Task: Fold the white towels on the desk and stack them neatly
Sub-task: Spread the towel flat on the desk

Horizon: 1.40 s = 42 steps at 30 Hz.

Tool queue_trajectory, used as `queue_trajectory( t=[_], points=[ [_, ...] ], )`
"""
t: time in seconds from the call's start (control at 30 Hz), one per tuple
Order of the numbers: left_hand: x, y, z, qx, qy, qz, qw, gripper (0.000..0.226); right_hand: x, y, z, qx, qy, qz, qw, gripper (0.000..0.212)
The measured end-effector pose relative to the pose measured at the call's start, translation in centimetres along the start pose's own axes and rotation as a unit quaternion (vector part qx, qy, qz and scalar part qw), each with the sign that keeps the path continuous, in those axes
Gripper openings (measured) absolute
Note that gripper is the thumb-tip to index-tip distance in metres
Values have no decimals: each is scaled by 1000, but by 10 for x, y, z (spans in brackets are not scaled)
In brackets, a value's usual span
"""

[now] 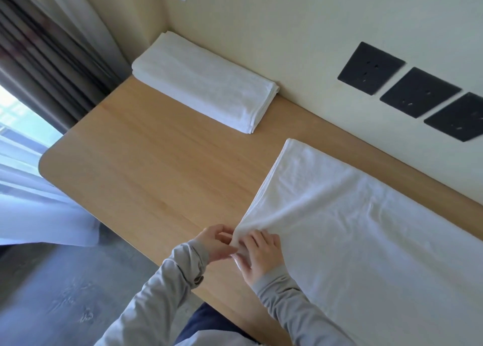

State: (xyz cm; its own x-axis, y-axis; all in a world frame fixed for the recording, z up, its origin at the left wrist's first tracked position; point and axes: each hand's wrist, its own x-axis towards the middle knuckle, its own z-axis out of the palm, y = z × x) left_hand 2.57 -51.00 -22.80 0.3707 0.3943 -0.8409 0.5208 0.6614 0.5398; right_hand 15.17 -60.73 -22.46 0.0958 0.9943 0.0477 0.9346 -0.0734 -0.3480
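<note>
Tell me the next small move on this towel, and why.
Probably lift the corner and carry it across to fold the towel in half: left hand and right hand both pinch its near corner, and it lies spread on the desk.

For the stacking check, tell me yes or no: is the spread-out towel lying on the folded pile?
No, the spread-out towel lies apart from the folded pile, with bare desk between them.
</note>
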Motion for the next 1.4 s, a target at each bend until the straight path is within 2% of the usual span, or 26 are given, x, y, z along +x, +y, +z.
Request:
queue_trajectory(
  t=[0.07, 0.13, 0.27, 0.33, 0.4, 0.53, 0.7, 0.9, 1.0, 1.1, 1.17, 1.23, 1.27, 1.33, 1.4],
  points=[
    [-1, 1, -2, 51, -16, 25, 998, 40, -1, 2, -1, 57, 14, -6, 998, 19],
    [-3, 3, -1, 45, -23, 41, 998, 43, -4, 5, -3, 98, 27, 1, 995, 7],
    [-9, 5, 4, -14, 8, 51, 999, 38, -10, 8, -11, 115, 94, 28, 988, 14],
    [-17, 6, 5, -85, 24, 47, 995, 36, -13, 6, -18, 108, 162, 35, 980, 20],
    [-27, 9, 6, -152, 39, 55, 986, 35, -16, -1, -24, 102, 197, 24, 975, 32],
    [-45, 13, 19, -210, 47, 95, 972, 32, -21, -14, -27, 93, 192, 19, 977, 32],
    [-53, 21, 27, -213, 57, 109, 969, 32, -21, -13, -30, 84, 214, 16, 973, 27],
    [-50, 32, 27, -224, -1, 108, 969, 21, -19, -7, -35, 144, 178, 45, 972, 24],
    [-39, 37, 22, -136, -10, 125, 983, 20, -9, -1, -41, 174, 184, 94, 963, 24],
    [-17, 33, 17, -17, 107, 107, 988, 19, 2, 15, -62, 147, 226, 129, 954, 17],
    [-6, 31, 16, 61, 172, 62, 981, 33, 12, 29, -87, 110, 318, 135, 932, 20],
    [2, 30, 20, 121, 141, 42, 982, 46, 17, 32, -107, 87, 387, 115, 911, 18],
    [5, 29, 23, 136, 116, 36, 983, 45, 16, 29, -109, 81, 389, 94, 913, 17],
    [6, 29, 29, 160, 87, 29, 983, 33, 9, 19, -100, 82, 355, 58, 929, 18],
    [2, 28, 32, 175, 76, 53, 980, 17, 1, 10, -83, 90, 310, 61, 945, 23]
  ],
)
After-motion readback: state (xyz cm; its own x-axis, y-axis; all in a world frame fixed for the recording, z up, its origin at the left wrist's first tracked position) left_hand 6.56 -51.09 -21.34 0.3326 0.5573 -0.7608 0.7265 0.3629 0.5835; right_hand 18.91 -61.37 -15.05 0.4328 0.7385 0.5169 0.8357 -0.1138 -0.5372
